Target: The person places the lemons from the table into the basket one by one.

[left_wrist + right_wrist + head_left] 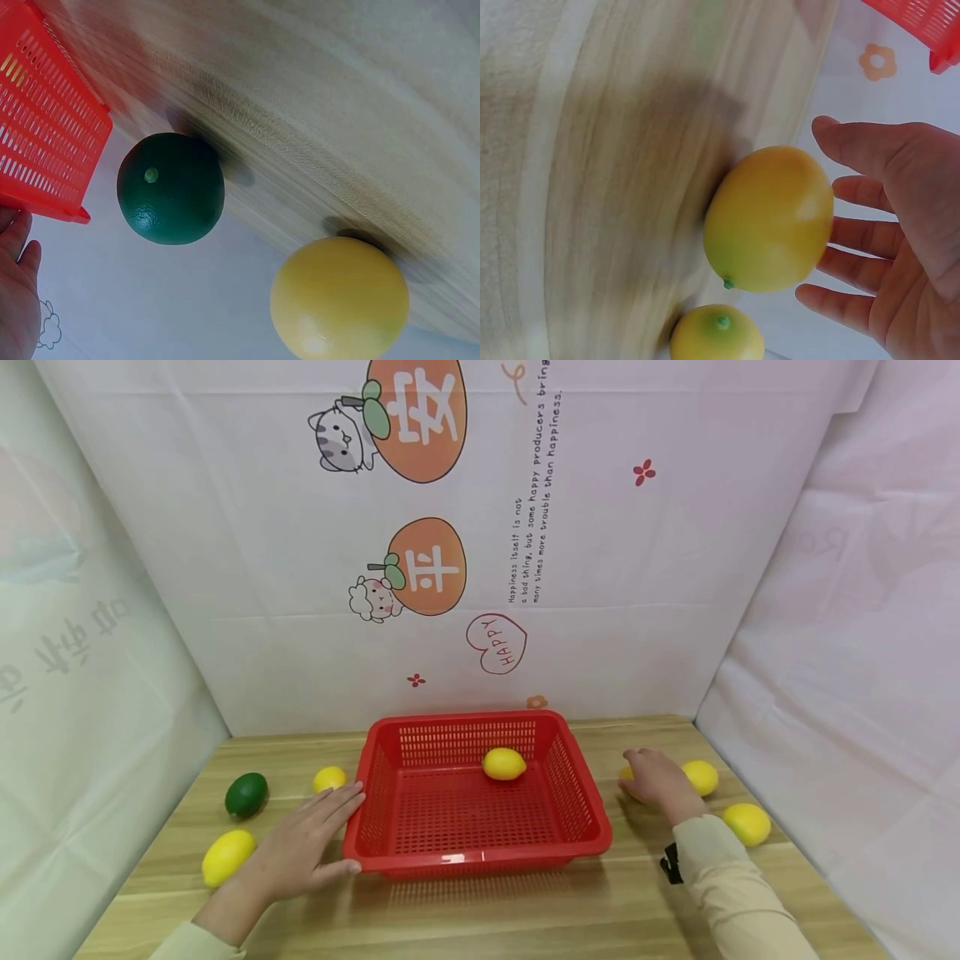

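"Starting with shapes, what's in front of you?"

"A red rectangular plastic basket (480,859), its walls cut with narrow slots and its floor a fine grid. Toward its back right lies a smooth yellow oval lemon (504,764)."

"And around it?"

"Left of the basket I have a glossy dark green oval fruit (246,795), a second yellow lemon (330,779) just beside the wall, and a third yellow lemon (228,858) farther out, nearer me. Right of the basket sit a green-tipped yellow lemon (769,217), then a fifth yellow lemon (701,778) and a sixth yellow lemon (747,824) beyond it."

"Your hands?"

"My left hand (300,843) is nearly flat, straight fingers against the basket's left rim, thumb at its front corner, gripping nothing. My right hand (660,781), right of the basket, is at the green-tipped lemon, fingers loosely spread, thumb apart. It isn't closed round the fruit; I can't tell whether the fingers touch it."

"What's the setting?"

"Under the basket, a pale wood-grained tabletop (510,927). Behind it hangs a creased white sheet (600,568) printed with orange fruits (435,597) and a red outlined heart (497,644)."
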A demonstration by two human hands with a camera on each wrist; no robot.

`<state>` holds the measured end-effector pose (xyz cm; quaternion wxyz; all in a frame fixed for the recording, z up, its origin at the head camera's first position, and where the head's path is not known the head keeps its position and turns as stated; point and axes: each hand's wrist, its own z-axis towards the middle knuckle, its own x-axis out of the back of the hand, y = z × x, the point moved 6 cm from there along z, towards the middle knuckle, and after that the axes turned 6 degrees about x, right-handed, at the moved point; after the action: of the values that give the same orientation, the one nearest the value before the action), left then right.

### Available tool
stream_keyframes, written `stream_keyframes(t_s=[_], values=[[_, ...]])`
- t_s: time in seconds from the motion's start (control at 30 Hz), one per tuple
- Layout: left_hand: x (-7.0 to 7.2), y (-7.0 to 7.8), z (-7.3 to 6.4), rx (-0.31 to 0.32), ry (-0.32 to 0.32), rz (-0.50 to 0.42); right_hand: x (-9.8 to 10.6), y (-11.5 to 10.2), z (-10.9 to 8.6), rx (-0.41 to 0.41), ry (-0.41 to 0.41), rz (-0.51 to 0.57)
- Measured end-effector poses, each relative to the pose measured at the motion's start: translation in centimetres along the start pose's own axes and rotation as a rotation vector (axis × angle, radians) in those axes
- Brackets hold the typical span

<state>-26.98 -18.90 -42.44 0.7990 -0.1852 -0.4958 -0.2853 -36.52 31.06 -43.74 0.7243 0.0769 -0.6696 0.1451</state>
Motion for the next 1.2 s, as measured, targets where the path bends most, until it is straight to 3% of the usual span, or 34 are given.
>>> stream_keyframes(t_s=[0.63, 1.2], values=[[-0.1, 0.0, 0.0, 0.011, -0.003, -0.015, -1.8, 1.0, 0.5, -0.039, -0.07, 0.008], [-0.1, -0.1, 0.0, 0.014, -0.007, -0.021, -2.0, 0.7, 0.7, 0.001, -0.058, -0.04]])
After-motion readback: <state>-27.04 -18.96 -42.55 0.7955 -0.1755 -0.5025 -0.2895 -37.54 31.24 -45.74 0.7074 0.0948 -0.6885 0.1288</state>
